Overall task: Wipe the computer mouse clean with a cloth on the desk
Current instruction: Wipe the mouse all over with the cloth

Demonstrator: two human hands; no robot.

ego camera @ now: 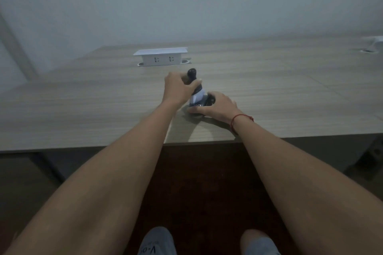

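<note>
My left hand (pixel 178 89) is closed around a black computer mouse (pixel 191 73), held on end just above the wooden desk (pixel 103 109). Only the mouse's rounded top shows above my fingers. Right below it a cloth (pixel 197 98), white with a dark part and some lettering, bunches between my two hands. My right hand (pixel 217 105) grips the dark part of the cloth against the desk, thumb pointing left. The lower part of the mouse is hidden by my fingers and the cloth.
A white raised socket box (pixel 160 57) stands on the desk behind my hands. A cable hole (pixel 369 50) and a white object (pixel 374 40) sit at the far right. The desk's front edge (pixel 83 148) runs below my wrists; dark floor lies beneath.
</note>
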